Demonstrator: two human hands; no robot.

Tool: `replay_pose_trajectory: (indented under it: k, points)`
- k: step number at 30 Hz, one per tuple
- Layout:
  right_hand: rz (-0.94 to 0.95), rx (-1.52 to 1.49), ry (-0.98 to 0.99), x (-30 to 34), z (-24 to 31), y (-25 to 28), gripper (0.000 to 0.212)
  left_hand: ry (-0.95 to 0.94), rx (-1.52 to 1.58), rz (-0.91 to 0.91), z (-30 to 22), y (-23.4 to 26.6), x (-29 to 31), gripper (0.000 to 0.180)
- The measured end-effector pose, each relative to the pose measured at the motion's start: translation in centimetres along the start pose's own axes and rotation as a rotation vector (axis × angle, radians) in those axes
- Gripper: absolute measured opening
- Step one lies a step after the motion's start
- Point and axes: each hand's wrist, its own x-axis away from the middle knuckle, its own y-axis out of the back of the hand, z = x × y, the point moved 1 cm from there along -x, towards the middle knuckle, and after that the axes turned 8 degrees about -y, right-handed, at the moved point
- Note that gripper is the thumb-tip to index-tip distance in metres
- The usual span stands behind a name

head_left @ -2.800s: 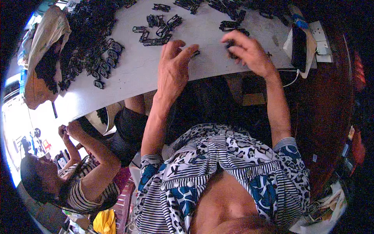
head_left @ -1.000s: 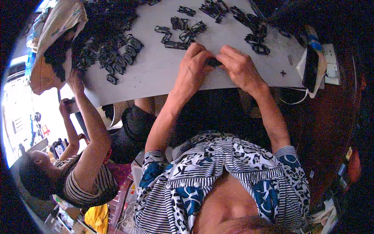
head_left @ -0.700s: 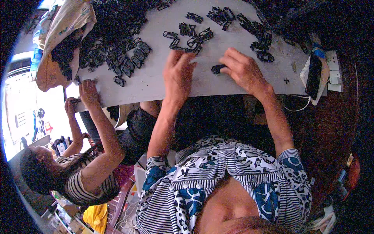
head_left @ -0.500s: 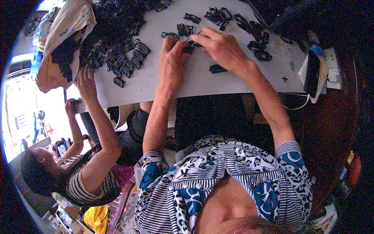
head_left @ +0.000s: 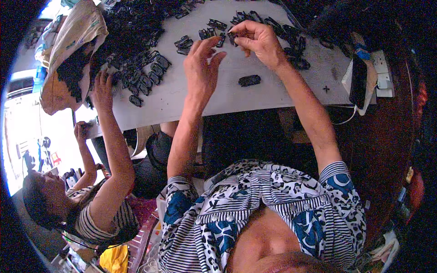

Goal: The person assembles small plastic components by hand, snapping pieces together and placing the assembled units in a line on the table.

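Observation:
Over the far middle of the white table, my right hand (head_left: 261,44) pinches a small black plastic piece (head_left: 232,38) between thumb and fingertips. The piece's exact kind is too small to make out. To its left, my left hand (head_left: 202,68) is raised, thumb and fingers apart and nothing between them. A few similar black pieces (head_left: 184,42) lie just beside its fingertips. Between and beyond both hands is a loose group of oblong black pieces (head_left: 216,24). One single black piece (head_left: 249,80) rests nearer the front edge, below my right hand.
A large heap of black pieces (head_left: 132,32) covers the table's far left. Beside it a cloth sack (head_left: 68,68) holds more. A co-worker's hand (head_left: 104,88) reaches to the heap. On the right stand a black-and-white device (head_left: 358,82) with a cable and a white power strip (head_left: 382,75).
My hands have parted. The left fingers have come away from the pieces and spread, while the right hand has moved slightly up and right with a black piece. The whole view has shifted slightly.

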Motion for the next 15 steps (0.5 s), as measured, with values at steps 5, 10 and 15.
replay_pose_trajectory:
  k: [5,10,15]
  points:
    - [0.011,-0.319,0.000,2.1,-0.3,-0.7,0.017,0.059,0.215,-0.045,-0.9,-2.7,-0.5,0.025]
    - [-0.198,0.035,0.043,5.8,-0.5,0.4,0.025,-0.027,0.078,0.118,-1.2,-3.6,-0.2,0.019]
    - [-0.507,0.859,0.169,11.8,-0.2,5.3,0.029,-0.142,-0.140,0.345,-0.8,-3.3,0.1,0.020]
